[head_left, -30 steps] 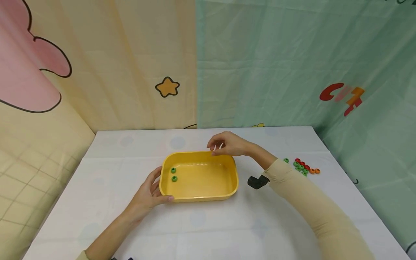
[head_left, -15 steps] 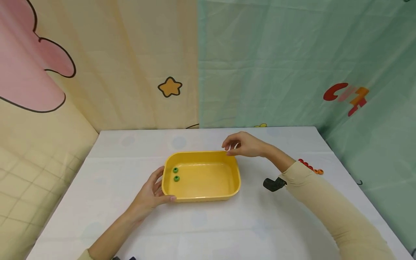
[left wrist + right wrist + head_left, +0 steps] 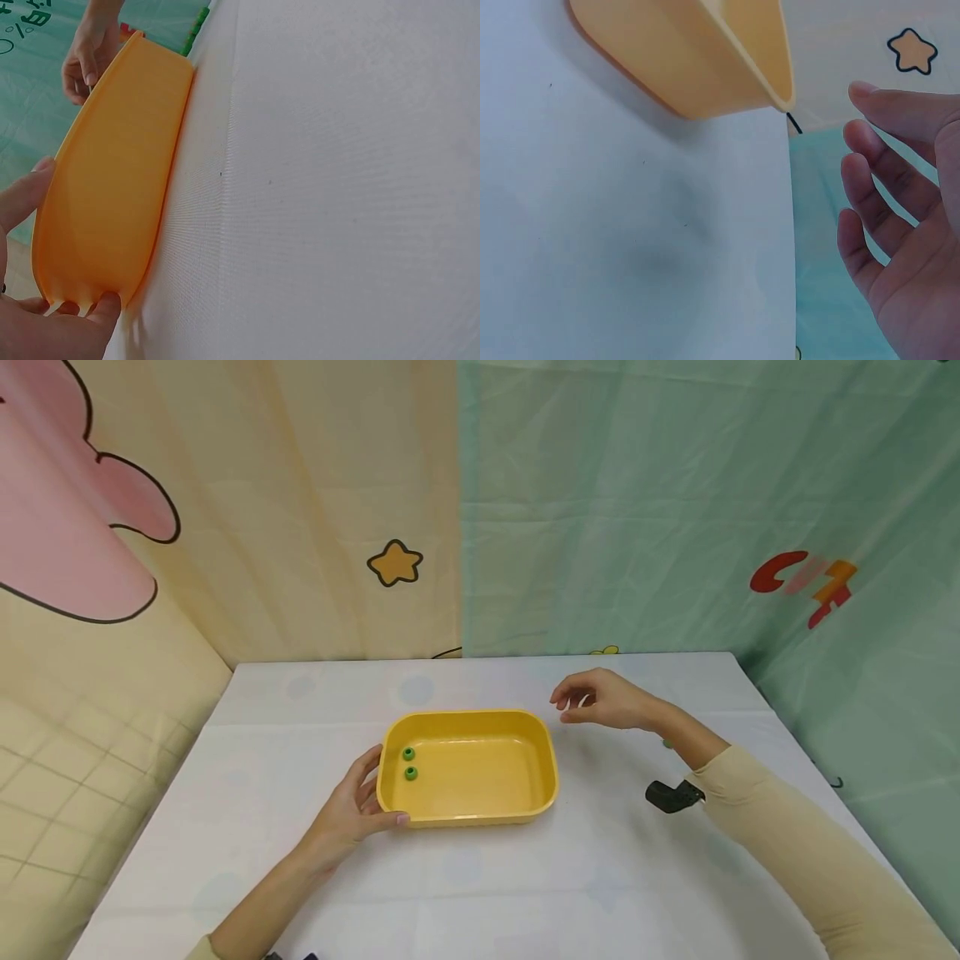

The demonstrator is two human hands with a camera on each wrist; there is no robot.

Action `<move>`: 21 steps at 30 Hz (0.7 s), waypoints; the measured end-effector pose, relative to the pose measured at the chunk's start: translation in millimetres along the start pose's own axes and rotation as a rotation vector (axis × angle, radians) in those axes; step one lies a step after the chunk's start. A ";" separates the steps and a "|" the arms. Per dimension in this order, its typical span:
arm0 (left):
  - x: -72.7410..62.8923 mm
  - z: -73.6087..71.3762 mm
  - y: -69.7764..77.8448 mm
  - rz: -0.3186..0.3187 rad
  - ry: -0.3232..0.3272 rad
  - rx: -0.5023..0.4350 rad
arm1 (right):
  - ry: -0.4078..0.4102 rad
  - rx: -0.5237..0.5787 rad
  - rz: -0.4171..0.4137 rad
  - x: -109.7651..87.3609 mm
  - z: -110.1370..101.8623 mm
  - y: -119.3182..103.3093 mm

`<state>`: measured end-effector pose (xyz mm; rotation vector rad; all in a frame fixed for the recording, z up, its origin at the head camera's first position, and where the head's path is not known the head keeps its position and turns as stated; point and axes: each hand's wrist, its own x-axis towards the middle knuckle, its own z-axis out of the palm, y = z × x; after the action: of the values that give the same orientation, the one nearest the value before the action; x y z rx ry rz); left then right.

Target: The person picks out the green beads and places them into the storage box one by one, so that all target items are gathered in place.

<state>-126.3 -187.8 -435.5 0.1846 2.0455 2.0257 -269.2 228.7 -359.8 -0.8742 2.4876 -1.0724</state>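
Note:
A yellow plastic tray (image 3: 468,819) stands on the white-covered table in the head view. Two green beads (image 3: 408,753) lie inside it near the left end. My left hand (image 3: 341,810) grips that end, thumb at the front corner and fingers against the side wall; the left wrist view shows the fingertips on the tray wall (image 3: 112,172). Right of the tray, above the table, hovers my right hand (image 3: 607,697), its fingers loosely bent. Nothing sits between thumb and fingers of the right hand (image 3: 907,217) in the right wrist view.
Behind my right forearm one green bead (image 3: 667,743) peeks out; the sleeve may hide others. A row of green beads (image 3: 196,31) shows beyond the tray in the left wrist view. A black wrist device (image 3: 673,796) juts from the right wrist. Patterned curtains (image 3: 600,510) bound the table.
My right hand has moved right, from over the tray's back rim to beyond its right end. The forearm now covers most beads at the right. Left hand and tray stay put.

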 end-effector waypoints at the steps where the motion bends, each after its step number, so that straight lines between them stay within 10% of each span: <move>1: 0.2 0.4 -0.1 0.001 0.000 0.000 | 0.007 -0.002 0.007 -3.2 -1.1 2.4; 21: -0.1 2.2 1.6 0.016 0.003 0.003 | 0.137 -0.058 0.134 -76.2 -23.1 32.8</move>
<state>-125.7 -185.6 -433.8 0.1989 2.0554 2.0341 -235.1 307.6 -366.0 -0.6584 2.6589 -1.0531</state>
